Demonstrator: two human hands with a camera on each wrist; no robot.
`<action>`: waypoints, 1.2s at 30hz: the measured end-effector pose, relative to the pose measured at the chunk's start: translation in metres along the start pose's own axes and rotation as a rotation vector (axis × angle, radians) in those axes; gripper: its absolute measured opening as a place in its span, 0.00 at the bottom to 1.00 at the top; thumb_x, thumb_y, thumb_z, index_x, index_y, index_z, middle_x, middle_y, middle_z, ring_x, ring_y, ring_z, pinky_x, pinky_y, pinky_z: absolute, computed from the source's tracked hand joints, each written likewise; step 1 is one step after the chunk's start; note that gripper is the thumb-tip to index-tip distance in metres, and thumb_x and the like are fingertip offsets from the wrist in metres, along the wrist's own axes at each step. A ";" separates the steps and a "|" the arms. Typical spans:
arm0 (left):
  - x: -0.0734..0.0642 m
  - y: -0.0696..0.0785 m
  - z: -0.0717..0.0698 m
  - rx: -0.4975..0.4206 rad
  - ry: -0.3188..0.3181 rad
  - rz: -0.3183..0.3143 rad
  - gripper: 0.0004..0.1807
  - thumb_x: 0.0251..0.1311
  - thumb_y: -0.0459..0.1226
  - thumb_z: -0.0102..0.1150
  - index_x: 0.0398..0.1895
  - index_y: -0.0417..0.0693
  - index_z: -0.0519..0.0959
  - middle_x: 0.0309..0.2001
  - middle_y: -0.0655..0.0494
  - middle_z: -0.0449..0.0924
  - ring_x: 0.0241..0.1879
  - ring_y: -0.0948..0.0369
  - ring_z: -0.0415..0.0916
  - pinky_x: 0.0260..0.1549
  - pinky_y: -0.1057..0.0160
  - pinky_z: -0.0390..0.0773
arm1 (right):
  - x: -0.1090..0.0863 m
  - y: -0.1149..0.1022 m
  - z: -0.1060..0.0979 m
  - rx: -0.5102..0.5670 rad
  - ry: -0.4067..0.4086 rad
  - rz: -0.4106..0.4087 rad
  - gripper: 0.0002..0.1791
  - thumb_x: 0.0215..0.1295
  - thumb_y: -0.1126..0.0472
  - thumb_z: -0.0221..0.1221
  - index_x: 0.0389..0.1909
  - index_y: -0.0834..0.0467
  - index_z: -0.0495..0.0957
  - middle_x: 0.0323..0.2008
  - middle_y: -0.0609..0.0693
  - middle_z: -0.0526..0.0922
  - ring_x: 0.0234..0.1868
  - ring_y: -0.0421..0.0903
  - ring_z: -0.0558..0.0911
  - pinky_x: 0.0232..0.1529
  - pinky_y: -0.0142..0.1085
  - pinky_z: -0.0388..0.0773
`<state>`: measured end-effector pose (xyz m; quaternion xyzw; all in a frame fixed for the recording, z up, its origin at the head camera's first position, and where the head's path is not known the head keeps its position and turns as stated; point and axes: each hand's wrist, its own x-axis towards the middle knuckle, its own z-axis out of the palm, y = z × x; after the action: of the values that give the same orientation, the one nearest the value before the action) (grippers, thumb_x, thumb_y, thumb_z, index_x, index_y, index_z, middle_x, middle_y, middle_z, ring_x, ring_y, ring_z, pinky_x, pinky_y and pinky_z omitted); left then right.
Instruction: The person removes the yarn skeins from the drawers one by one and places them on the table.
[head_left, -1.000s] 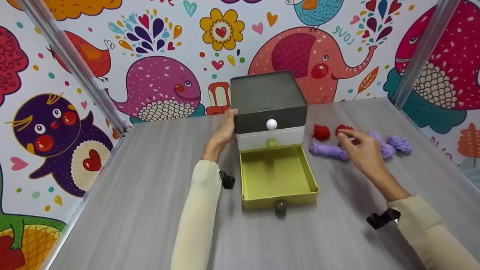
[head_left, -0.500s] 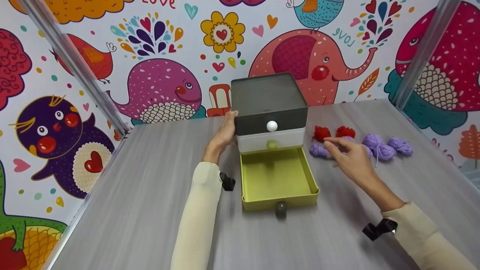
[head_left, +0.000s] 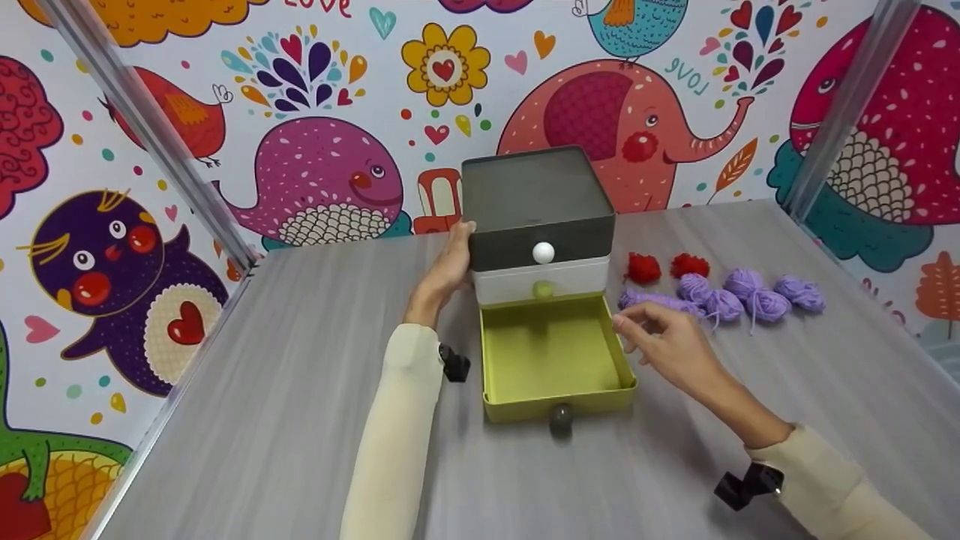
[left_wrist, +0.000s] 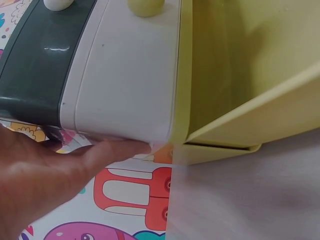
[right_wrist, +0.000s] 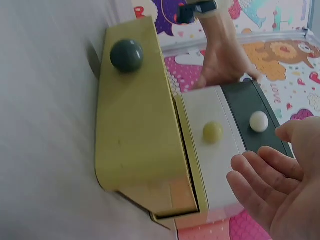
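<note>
A three-tier drawer box (head_left: 540,187) stands on the table, dark grey on top, white in the middle and yellow-green at the bottom. Its yellow-green bottom drawer (head_left: 555,405) is pulled out, with a dark round knob (head_left: 561,420) in front. My left hand (head_left: 448,262) rests against the box's left side; in the left wrist view, the thumb (left_wrist: 117,151) lies straight along the white tier. My right hand (head_left: 671,345) hovers by the drawer's right wall, fingers loosely bent and holding nothing. In the right wrist view, its fingers (right_wrist: 260,180) are in front of the white and grey tiers.
Several purple yarn skeins (head_left: 757,296) lie right of the box. Behind them are two red yarn bundles (head_left: 689,265). A patterned wall panel (head_left: 322,172) rises at the back, with metal posts (head_left: 855,112) at the sides.
My right hand has moved left and toward me, from over the yarn to beside the open drawer's right wall. My left hand has stayed on the box.
</note>
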<state>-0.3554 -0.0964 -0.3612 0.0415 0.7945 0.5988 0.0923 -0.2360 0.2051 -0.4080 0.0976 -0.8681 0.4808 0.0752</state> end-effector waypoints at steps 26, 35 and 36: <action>0.001 -0.001 0.000 -0.011 0.006 0.000 0.34 0.78 0.57 0.23 0.80 0.52 0.44 0.80 0.45 0.41 0.73 0.41 0.55 0.63 0.28 0.63 | -0.031 -0.020 0.030 0.022 -0.144 -0.105 0.21 0.71 0.49 0.59 0.23 0.57 0.86 0.19 0.49 0.85 0.21 0.43 0.81 0.23 0.32 0.78; 0.001 0.000 0.001 0.001 0.007 -0.002 0.34 0.78 0.56 0.21 0.79 0.51 0.44 0.80 0.48 0.39 0.74 0.42 0.53 0.63 0.27 0.62 | -0.041 -0.020 0.041 -0.062 -0.213 -0.158 0.24 0.71 0.47 0.59 0.17 0.55 0.86 0.18 0.48 0.86 0.19 0.34 0.78 0.22 0.29 0.76; 0.001 0.000 0.001 -0.002 0.010 0.001 0.34 0.78 0.56 0.21 0.79 0.51 0.45 0.80 0.48 0.39 0.73 0.42 0.53 0.64 0.27 0.62 | -0.042 -0.020 0.042 -0.076 -0.218 -0.160 0.25 0.71 0.47 0.59 0.16 0.55 0.86 0.17 0.49 0.85 0.18 0.33 0.76 0.21 0.29 0.75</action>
<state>-0.3560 -0.0952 -0.3614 0.0388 0.7944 0.5997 0.0882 -0.1919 0.1628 -0.4232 0.2151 -0.8783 0.4265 0.0223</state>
